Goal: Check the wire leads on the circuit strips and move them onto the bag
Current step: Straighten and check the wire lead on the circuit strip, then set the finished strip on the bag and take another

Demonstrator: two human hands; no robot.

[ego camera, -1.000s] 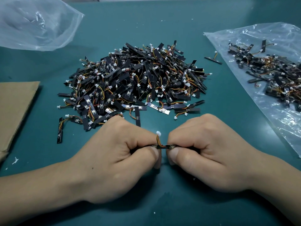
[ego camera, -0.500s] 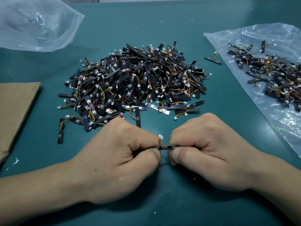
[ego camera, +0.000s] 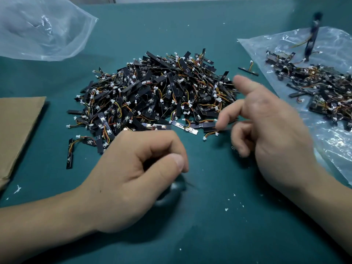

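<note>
On the teal table (ego camera: 209,225), beyond the pile of strips (ego camera: 152,92), we see one blurred circuit strip (ego camera: 311,40) upright over the far part of the bag (ego camera: 276,46), well apart from both hands. Our right hand (ego camera: 266,130) is loosely spread and empty; our left hand (ego camera: 133,178) is curled, with nothing visible in it.

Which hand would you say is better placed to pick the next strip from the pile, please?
Probably the right hand: it is open at the edge of the pile, while the left hand is curled.
</note>
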